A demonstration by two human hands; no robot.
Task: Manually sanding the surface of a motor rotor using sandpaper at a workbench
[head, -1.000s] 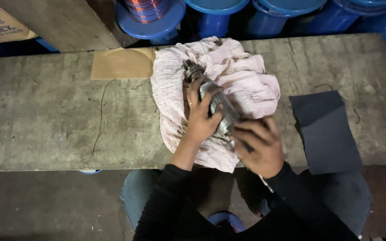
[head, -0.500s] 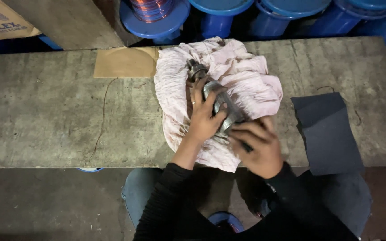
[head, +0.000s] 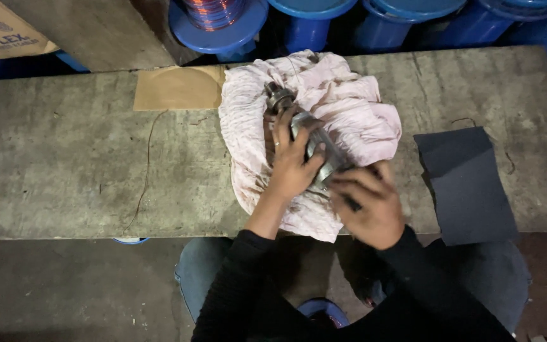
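A grey metal part [head: 316, 147] with a shaft and a bearing end lies on a crumpled pale pink cloth [head: 356, 114] on the worn wooden bench [head: 64, 158]. My left hand [head: 292, 166] grips the part around its middle, fingers curled over it. At the part's near end, my right hand [head: 370, 204] is closed around a small dark piece, which the fingers mostly hide. The bearing end [head: 278, 98] points away from me.
A dark sheet of abrasive paper [head: 466, 183] lies at the right, overhanging the bench's near edge. A brown card sheet [head: 178, 88] lies beyond the cloth's left side. Blue spools [head: 220, 25] stand behind the bench, one wound with copper wire. A cardboard box [head: 4, 28] sits far left.
My right hand has shifted slightly along the near end of the part, and my left hand's fingers have adjusted on it. The part and cloth stay in place.
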